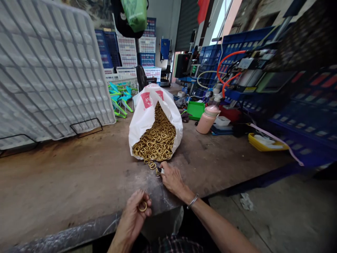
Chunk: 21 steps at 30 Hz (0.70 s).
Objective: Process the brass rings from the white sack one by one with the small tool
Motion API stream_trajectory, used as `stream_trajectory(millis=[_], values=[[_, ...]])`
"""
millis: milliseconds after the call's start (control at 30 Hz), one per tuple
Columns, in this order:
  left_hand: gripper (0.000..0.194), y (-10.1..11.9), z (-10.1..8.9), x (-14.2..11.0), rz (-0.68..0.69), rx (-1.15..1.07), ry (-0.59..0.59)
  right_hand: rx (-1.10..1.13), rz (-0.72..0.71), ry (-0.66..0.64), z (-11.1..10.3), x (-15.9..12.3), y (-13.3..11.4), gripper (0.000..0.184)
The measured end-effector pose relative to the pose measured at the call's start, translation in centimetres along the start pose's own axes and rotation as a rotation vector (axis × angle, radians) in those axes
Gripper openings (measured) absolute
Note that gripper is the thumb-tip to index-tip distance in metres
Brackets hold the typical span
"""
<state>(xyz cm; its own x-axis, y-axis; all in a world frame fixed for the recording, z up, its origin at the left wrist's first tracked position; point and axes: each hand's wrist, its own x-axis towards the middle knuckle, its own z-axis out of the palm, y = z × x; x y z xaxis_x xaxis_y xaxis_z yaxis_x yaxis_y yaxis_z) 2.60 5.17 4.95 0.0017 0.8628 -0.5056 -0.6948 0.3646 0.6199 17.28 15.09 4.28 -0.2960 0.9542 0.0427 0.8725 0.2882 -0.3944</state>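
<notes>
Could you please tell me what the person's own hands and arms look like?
The left hand and right hand are gloveless, and no sleeve shows on either forearm. A slim, rounded, silver-coloured bracelet circles the right wrist; none shows on the left.

A shutter (186, 28) (seemingly metal) adjoins the grey wall (166, 23)

On the white bag (140, 124), a red patch (146, 99) shows letters resembling "AR"; pale print on the green bag (134, 14) beyond it is unreadable.
</notes>
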Motion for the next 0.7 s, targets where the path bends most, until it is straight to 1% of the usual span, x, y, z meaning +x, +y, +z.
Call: stream_trajectory(millis=[67,167,233,300,400,500,567,700], values=[[0.030,0.2,0.4,0.4,0.080,0.114,0.006,0.104,-0.073,-0.011,0.5,-0.3,-0.6,0.025],[0.039,0.6,0.8,1.0,0.240,0.321,0.077,0.263,-0.173,-0.031,1.2,-0.8,-1.5,0.022],[0.041,0.9,0.7,1.4,0.295,0.472,0.115,0.329,-0.216,-0.050,1.4,-1.2,-2.1,0.019],[0.039,1.2,0.5,1.6,0.335,0.587,0.122,0.377,-0.244,-0.060,1.5,-1.5,-2.7,0.017],[0.031,1.3,0.1,1.8,0.409,0.651,0.119,0.499,-0.214,-0.076,1.4,-1.6,-3.4,0.014],[0.026,1.2,-0.2,2.0,0.480,0.642,0.110,0.696,-0.109,-0.123,1.2,-1.4,-3.9,0.016],[0.023,1.1,-0.2,2.0,0.524,0.648,0.103,0.777,-0.056,-0.156,1.1,-1.2,-4.1,0.019],[0.017,1.0,0.1,1.8,0.611,0.737,0.134,0.722,-0.036,-0.144,1.0,-0.8,-4.4,0.020]])
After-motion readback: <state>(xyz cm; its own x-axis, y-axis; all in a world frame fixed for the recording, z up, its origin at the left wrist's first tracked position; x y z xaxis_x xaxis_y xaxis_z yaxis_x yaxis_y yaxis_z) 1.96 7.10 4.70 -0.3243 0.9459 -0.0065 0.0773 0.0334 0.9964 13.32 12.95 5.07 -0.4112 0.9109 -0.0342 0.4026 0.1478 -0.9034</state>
